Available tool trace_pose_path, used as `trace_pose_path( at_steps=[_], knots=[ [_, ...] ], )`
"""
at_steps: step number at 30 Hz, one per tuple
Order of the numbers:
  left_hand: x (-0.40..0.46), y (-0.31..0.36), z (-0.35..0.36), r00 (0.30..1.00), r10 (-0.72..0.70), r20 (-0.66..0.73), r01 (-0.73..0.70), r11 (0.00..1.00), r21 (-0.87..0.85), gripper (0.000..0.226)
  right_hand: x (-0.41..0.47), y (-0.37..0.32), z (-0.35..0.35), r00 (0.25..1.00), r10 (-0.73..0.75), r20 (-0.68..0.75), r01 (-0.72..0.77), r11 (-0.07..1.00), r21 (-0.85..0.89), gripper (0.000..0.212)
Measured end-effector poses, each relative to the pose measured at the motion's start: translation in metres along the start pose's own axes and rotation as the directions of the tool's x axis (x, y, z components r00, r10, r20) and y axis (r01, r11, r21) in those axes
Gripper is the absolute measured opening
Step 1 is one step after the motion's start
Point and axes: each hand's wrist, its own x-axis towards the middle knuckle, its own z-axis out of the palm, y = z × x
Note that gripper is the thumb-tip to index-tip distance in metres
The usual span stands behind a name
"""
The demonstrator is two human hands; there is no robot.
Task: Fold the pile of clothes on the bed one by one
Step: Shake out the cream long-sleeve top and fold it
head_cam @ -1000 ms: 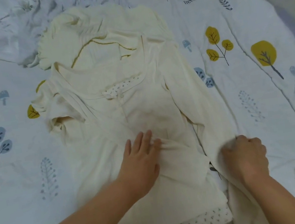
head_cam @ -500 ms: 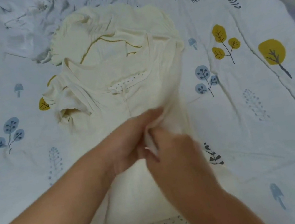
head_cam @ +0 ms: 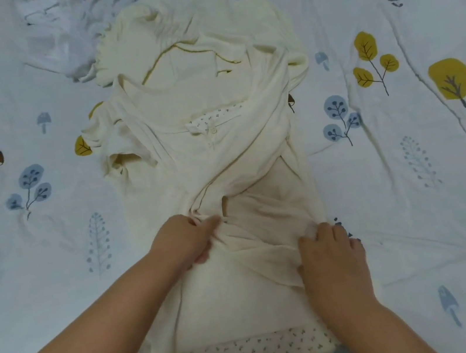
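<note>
On bed (head_cam: 415,207), two hands, one cream top (head_cam: 221,153)

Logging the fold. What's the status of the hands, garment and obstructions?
Left hand pinching the folded-over sleeve; right hand pressing the cream top at its edge. Nothing in the way.

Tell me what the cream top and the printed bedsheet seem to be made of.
Cream top: soft, thin knit, probably cotton jersey, matte; it drapes and bunches in fine folds where the left hand grips it. Printed bedsheet: smooth woven fabric, likely cotton or a blend, matte, holding sharp creases.
</note>
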Motion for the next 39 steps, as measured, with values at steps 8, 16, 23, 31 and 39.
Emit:
trace_pose_path(
  at_steps=[8,16,23,31,39],
  knots=[
    [-0.011,-0.003,-0.011,0.999,0.017,0.036,0.009,0.792,-0.611,0.021,-0.036,-0.053,-0.036,0.980,-0.163,-0.116,0.187,0.951,0.247,0.011],
    [-0.010,-0.043,-0.022,0.999,0.038,0.014,-0.038,0.997,-0.062,0.025,-0.036,-0.105,-0.018,0.729,-0.636,0.255,0.408,0.701,0.585,0.030],
    [-0.016,-0.067,0.000,0.972,0.206,0.110,-0.227,0.943,0.243,0.019,0.042,-0.042,-0.044,0.973,-0.031,-0.230,0.165,0.790,0.591,0.020],
    [-0.013,-0.072,-0.008,0.927,0.347,-0.141,-0.347,0.937,0.027,0.019,0.163,-0.003,-0.087,0.947,-0.180,-0.268,0.127,0.971,-0.201,0.072],
    [0.003,-0.086,-0.012,0.913,0.377,-0.157,-0.382,0.924,-0.001,0.025,0.222,-0.008,-0.124,0.924,-0.140,-0.357,0.076,0.979,-0.187,0.024]
  ],
)
